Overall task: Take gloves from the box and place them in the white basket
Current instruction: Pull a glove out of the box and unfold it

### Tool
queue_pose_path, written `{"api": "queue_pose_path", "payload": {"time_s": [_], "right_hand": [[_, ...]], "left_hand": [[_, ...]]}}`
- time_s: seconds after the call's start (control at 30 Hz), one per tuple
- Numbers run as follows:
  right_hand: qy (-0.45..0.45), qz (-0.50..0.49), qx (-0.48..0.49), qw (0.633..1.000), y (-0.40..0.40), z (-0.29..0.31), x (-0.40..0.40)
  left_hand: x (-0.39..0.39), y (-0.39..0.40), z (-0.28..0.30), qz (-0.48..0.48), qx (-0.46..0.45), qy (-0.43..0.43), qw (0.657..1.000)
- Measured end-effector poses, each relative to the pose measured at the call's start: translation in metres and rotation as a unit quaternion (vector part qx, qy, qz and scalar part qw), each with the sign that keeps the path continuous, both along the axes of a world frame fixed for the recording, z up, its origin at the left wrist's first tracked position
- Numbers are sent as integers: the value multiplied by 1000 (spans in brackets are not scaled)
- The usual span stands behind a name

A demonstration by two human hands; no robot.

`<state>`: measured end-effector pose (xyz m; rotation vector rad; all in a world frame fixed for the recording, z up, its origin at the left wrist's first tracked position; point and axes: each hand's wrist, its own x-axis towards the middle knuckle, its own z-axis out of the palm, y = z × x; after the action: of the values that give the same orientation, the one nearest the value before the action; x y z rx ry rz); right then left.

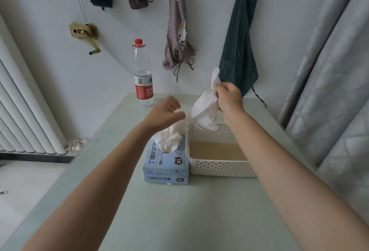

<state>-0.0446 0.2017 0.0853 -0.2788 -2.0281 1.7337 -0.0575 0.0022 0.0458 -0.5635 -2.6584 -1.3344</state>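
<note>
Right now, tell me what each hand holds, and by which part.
The right hand grips a thin white glove near its upper part, above the white perforated basket. The left hand holds nothing.

Glove box (166, 166) reads "丁腈防护手套" on front and top, with "XL" badges on both faces. Water bottle (143, 75) red label shows "农夫", rest cut off.

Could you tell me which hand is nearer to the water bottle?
Left. The left hand hovers just right of the water bottle; the right hand is farther right, gripping a glove.
</note>
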Motion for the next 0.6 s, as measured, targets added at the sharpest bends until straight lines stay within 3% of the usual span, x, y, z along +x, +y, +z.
{"api": "queue_pose_path", "payload": {"time_s": [0.1, 0.23, 0.4, 0.6], "right_hand": [[-14, -2, -11, 1000, 7, 3, 2], [-21, -10, -3, 1000, 21, 7, 8], [-106, 29, 71, 991, 49, 6, 20], [-219, 69, 162, 960, 73, -15, 20]], "left_hand": [[11, 21, 7, -74, -5, -17, 997], [12, 44, 12, -36, 2, 36, 999], [13, 52, 34, -17, 63, -72, 995], [5, 69, 37, 79, 48, -145, 985]]}}
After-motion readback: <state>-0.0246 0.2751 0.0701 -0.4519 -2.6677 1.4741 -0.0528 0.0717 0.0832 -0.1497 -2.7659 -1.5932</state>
